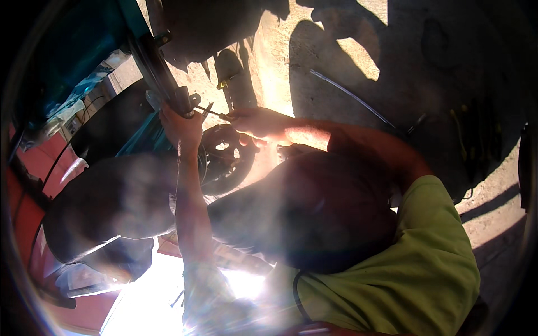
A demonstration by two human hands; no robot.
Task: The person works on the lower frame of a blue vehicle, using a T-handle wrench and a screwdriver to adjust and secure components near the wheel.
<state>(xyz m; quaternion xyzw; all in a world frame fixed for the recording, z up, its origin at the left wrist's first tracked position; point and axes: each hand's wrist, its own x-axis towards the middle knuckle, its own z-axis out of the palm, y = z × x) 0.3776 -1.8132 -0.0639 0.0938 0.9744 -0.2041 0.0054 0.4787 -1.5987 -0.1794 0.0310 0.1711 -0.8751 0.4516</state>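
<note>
In the near zone, a green sleeve [431,241] lies at right, and a dark-trousered leg [319,207] spans the middle. Beyond the leg, a round dark part with cut-outs [235,168] lies at centre, just below the hands.

At mid-distance, left of centre, the left grip [182,129] is clamped on the lower end of a dark bar [157,70], the workpiece, which slants away to the far left. To its right, the right grip [260,124] is closed on a slim tool [223,116] pointing left toward the lug [194,100] at the bar end. Actual contact cannot be confirmed. A second narrow prong crosses near the tip; its attachment is unclear.

Step in hand, as judged: tool work at the lug, bar steadied by the left grip. The next move appears to call for a fixed bar, a seated tip and controlled force from the right wrist, with the left fingers clear of the tip.

Farther off, a pale rod [358,103] lies on the ground [273,61]; at far left stands a teal panel [73,50].
</note>
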